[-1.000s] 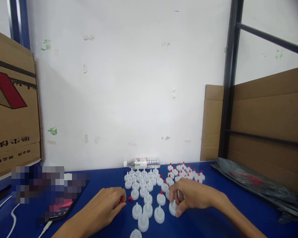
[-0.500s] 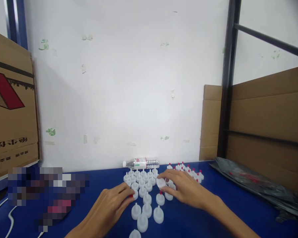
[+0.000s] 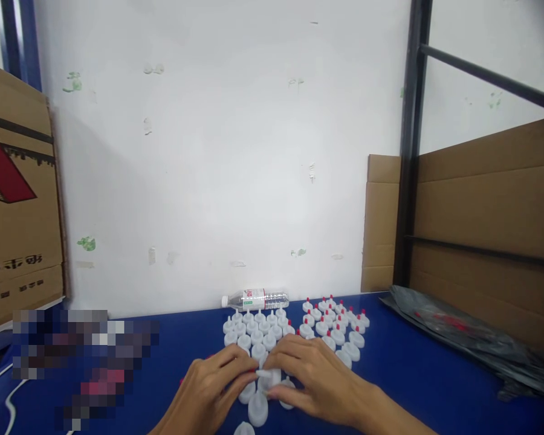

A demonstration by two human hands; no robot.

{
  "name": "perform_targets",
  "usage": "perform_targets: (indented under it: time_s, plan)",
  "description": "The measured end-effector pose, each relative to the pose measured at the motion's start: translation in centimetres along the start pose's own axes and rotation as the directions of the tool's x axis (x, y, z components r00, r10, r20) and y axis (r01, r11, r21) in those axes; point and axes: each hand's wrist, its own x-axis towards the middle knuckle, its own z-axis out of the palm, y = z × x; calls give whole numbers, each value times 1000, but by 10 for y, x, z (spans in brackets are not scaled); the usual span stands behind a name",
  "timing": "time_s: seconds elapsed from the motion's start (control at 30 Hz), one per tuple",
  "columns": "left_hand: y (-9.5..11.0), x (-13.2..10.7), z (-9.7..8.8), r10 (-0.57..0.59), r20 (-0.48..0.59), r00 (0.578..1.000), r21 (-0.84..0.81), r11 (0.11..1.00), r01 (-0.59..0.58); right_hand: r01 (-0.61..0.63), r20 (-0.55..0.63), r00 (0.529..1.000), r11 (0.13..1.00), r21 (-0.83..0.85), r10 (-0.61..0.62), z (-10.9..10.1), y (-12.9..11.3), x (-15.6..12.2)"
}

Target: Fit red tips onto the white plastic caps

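My left hand (image 3: 211, 386) and my right hand (image 3: 310, 380) meet over the front of a cluster of white plastic nozzle caps (image 3: 256, 332) on the blue table (image 3: 403, 374). My right fingers pinch one white cap (image 3: 266, 376) at the point where the hands join. My left fingertips press together against that cap; a speck of red shows at them, too small to name. Behind on the right stand several white caps with red tips (image 3: 333, 317). More plain caps (image 3: 257, 408) lie just below my hands.
A clear water bottle (image 3: 255, 299) lies on its side against the white wall. Cardboard boxes stand at the left (image 3: 18, 199) and right (image 3: 485, 223). A grey plastic bag (image 3: 466, 335) lies at the right. White cables (image 3: 9, 399) run along the left edge.
My right hand went from the caps at the right to the red-tipped group, then came back toward me with a white cap. My left hand moved right to meet it.
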Motion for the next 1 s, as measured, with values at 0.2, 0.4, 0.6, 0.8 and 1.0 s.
perform_targets:
  time_s: [0.2, 0.4, 0.6, 0.8, 1.0]
  plan:
    - [-1, -3, 7, 98, -79, 992, -20, 995, -99, 40, -92, 995, 999, -10, -41, 5, 1, -3]
    - [2, 1, 7, 107, -131, 986, 50, 994, -101, 164, -309, 938, 986, 4, -155, 8, -2, -2]
    - [12, -1, 8, 63, -77, 995, -5, 998, -64, 307, -401, 865, 950, -50, -301, 1, -14, 2]
    - [17, -5, 9, -72, -27, 997, -66, 995, 70, 321, -429, 831, 935, -151, -354, 0, -18, 2]
    - [19, 0, 0, 17, -19, 1000, 4, 1000, -17, 309, -371, 859, 935, -176, -354, 0, -17, 5]
